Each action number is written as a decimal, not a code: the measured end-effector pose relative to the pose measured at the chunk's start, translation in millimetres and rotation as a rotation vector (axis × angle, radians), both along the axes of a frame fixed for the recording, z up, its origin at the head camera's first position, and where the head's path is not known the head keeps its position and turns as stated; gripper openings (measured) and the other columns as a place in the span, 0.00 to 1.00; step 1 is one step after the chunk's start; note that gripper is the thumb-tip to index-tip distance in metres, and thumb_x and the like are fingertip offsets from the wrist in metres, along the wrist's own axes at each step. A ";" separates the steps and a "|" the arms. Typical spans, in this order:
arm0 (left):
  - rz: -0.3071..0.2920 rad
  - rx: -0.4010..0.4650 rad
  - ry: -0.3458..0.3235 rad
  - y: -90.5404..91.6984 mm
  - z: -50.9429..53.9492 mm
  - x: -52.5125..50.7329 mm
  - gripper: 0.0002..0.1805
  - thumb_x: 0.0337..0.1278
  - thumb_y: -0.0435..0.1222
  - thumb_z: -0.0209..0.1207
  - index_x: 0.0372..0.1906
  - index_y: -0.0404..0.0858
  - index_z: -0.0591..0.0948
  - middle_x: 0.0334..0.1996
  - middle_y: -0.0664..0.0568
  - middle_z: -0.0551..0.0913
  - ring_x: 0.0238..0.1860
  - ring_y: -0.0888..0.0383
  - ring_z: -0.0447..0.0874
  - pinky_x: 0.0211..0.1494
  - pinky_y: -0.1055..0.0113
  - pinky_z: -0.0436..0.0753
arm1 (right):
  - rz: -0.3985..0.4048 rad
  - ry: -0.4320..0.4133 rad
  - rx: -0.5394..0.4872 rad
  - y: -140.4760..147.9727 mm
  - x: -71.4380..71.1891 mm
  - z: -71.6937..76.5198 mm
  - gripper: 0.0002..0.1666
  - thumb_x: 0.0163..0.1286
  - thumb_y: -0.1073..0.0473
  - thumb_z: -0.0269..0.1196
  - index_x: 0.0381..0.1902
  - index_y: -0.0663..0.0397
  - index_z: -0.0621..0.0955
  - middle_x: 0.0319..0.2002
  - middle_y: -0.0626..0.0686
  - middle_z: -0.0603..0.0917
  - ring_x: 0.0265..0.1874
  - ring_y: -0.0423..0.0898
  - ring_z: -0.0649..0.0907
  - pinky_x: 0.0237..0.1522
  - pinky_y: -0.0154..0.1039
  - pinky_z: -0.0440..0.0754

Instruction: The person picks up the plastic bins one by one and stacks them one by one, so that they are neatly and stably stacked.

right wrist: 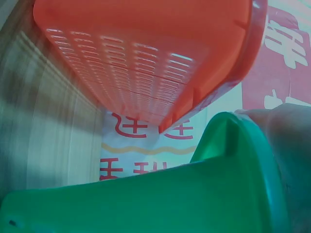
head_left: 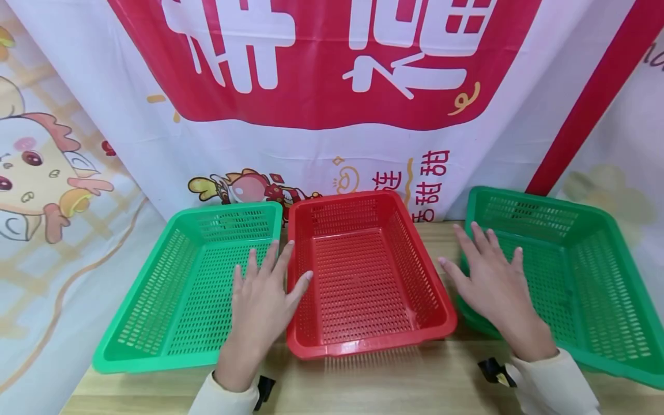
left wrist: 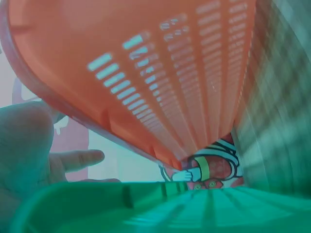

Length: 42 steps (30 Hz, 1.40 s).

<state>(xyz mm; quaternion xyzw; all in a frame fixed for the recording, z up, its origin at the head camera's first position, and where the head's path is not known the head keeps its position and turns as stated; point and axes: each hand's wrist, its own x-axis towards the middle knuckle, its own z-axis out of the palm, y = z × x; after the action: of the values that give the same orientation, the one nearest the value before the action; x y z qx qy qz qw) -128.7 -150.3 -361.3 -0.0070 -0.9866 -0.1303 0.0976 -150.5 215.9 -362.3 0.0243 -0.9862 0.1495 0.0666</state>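
A red plastic basket (head_left: 358, 282) with slotted walls stands in the middle of the wooden table, between two green baskets. My left hand (head_left: 259, 305) is held with spread fingers above the inner rims of the left green basket (head_left: 150, 288) and the red one. Over the near rim of the right green basket (head_left: 602, 288), my right hand (head_left: 490, 282) spreads its fingers, holding nothing. The left wrist view shows the red basket's side wall (left wrist: 165, 63) above a green rim (left wrist: 97, 199), with left fingers (left wrist: 77, 160) beside them. Whether either hand touches a rim, I cannot tell.
The wooden table (head_left: 363, 386) carries all three baskets. Behind them hangs a white and red printed cloth (head_left: 311, 144), with a cartoon-patterned cloth (head_left: 52, 259) at the left. Narrow gaps separate the red basket from its green neighbours. Black clips (head_left: 264, 392) sit at both sleeves.
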 end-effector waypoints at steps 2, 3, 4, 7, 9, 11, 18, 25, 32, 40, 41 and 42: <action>0.000 0.009 0.015 3.3 1.1 2.0 0.44 0.67 0.61 0.59 0.83 0.52 0.61 0.82 0.43 0.61 0.82 0.28 0.50 0.79 0.27 0.55 | -0.001 0.012 0.003 1.3 1.4 0.1 0.51 0.77 0.28 0.52 0.84 0.52 0.57 0.82 0.71 0.54 0.79 0.77 0.53 0.68 0.88 0.42; -0.002 0.014 0.023 5.1 1.7 3.3 0.44 0.67 0.60 0.59 0.83 0.51 0.62 0.82 0.43 0.63 0.82 0.28 0.51 0.78 0.27 0.56 | -0.001 0.017 0.004 2.0 2.1 0.0 0.51 0.77 0.28 0.52 0.84 0.52 0.57 0.81 0.71 0.54 0.79 0.77 0.54 0.68 0.88 0.43; -0.004 0.015 0.031 6.9 2.3 4.4 0.44 0.67 0.60 0.60 0.83 0.51 0.63 0.81 0.43 0.64 0.81 0.28 0.53 0.78 0.27 0.57 | -0.001 0.021 0.004 2.6 2.8 0.0 0.51 0.77 0.29 0.52 0.84 0.52 0.57 0.81 0.71 0.55 0.79 0.77 0.55 0.68 0.88 0.44; -0.017 0.019 0.044 12.9 4.3 7.7 0.43 0.67 0.60 0.60 0.82 0.50 0.65 0.79 0.42 0.67 0.81 0.29 0.57 0.79 0.29 0.58 | -0.003 0.033 -0.002 4.4 5.0 -0.3 0.51 0.77 0.29 0.53 0.84 0.53 0.58 0.81 0.71 0.56 0.78 0.77 0.56 0.68 0.87 0.48; -0.027 0.025 0.043 17.4 5.3 9.7 0.43 0.67 0.61 0.60 0.82 0.50 0.65 0.78 0.42 0.69 0.80 0.30 0.58 0.80 0.29 0.58 | -0.003 0.046 -0.008 6.0 6.8 -0.3 0.50 0.77 0.30 0.54 0.83 0.55 0.59 0.81 0.71 0.57 0.78 0.76 0.57 0.67 0.87 0.50; -0.037 0.029 0.041 22.2 5.9 11.0 0.42 0.68 0.61 0.59 0.81 0.50 0.66 0.78 0.42 0.70 0.80 0.30 0.59 0.80 0.30 0.57 | -0.001 0.061 -0.017 8.3 8.9 0.1 0.49 0.77 0.32 0.55 0.83 0.56 0.61 0.80 0.71 0.58 0.78 0.76 0.58 0.67 0.86 0.53; -0.059 0.023 0.051 37.4 3.7 12.0 0.40 0.70 0.63 0.56 0.81 0.51 0.67 0.76 0.45 0.73 0.79 0.33 0.63 0.81 0.32 0.59 | 0.015 0.125 -0.013 20.4 13.9 -0.1 0.46 0.77 0.35 0.57 0.80 0.59 0.64 0.79 0.72 0.61 0.76 0.75 0.62 0.66 0.84 0.59; -0.112 0.043 0.076 57.1 4.7 15.6 0.39 0.70 0.63 0.56 0.80 0.52 0.68 0.75 0.46 0.74 0.78 0.34 0.66 0.81 0.34 0.61 | 0.000 0.150 -0.002 37.3 18.7 -1.1 0.46 0.77 0.37 0.59 0.80 0.60 0.64 0.78 0.73 0.61 0.74 0.75 0.63 0.65 0.84 0.60; -0.159 0.095 0.009 85.8 7.7 17.5 0.40 0.71 0.63 0.55 0.82 0.55 0.65 0.78 0.46 0.70 0.79 0.34 0.63 0.82 0.35 0.60 | -0.017 0.142 0.010 56.6 21.1 -1.3 0.47 0.79 0.35 0.56 0.80 0.61 0.63 0.78 0.74 0.60 0.74 0.76 0.63 0.64 0.85 0.59; -0.228 0.166 -0.029 123.1 7.1 18.0 0.41 0.70 0.62 0.57 0.83 0.56 0.62 0.79 0.49 0.68 0.81 0.37 0.61 0.82 0.36 0.59 | -0.074 0.128 0.044 73.4 24.6 -3.5 0.50 0.78 0.33 0.56 0.80 0.63 0.61 0.77 0.76 0.60 0.70 0.80 0.64 0.63 0.85 0.61; -0.237 0.170 -0.030 127.4 6.2 17.9 0.41 0.70 0.62 0.57 0.83 0.56 0.62 0.79 0.49 0.68 0.81 0.37 0.62 0.82 0.36 0.59 | -0.075 0.131 0.045 75.7 25.5 -3.9 0.49 0.78 0.34 0.56 0.80 0.63 0.61 0.77 0.76 0.60 0.70 0.80 0.65 0.62 0.84 0.62; -0.246 0.176 -0.030 131.5 5.3 17.6 0.41 0.70 0.62 0.57 0.82 0.56 0.62 0.79 0.50 0.69 0.81 0.38 0.62 0.83 0.37 0.59 | -0.076 0.132 0.045 78.1 26.3 -4.3 0.49 0.78 0.34 0.56 0.80 0.64 0.61 0.77 0.77 0.59 0.70 0.80 0.65 0.62 0.84 0.62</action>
<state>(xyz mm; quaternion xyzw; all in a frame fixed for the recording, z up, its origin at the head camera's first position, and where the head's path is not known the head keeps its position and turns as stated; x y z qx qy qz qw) -111.0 -18.8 -356.1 -0.1174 -0.9645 -0.2272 0.0663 -124.2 294.0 -366.5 -0.0021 -0.9830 0.1229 0.1363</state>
